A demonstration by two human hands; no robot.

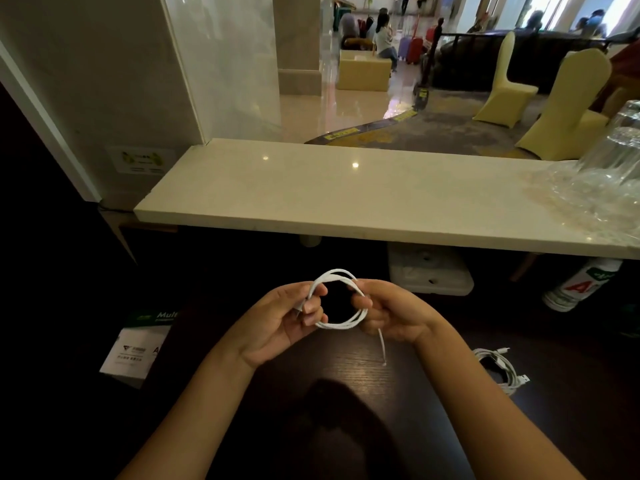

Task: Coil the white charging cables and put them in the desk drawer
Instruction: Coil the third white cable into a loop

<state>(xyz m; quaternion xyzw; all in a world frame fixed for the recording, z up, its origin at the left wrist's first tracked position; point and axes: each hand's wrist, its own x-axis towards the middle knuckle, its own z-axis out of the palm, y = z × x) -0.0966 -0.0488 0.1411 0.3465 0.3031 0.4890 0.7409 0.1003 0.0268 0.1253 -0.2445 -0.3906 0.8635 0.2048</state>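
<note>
A white charging cable is wound into a round loop held above the dark wooden desk. My left hand pinches the loop's left side. My right hand grips its right side, and the cable's loose end hangs down from this hand toward the desk. A second white cable lies bundled on the desk to the right, apart from both hands. No drawer is visible.
A pale stone counter runs across above the desk, with clear glasses at its right end. A white-and-green box sits left of the desk, a white bottle at the right, a white foam block under the counter.
</note>
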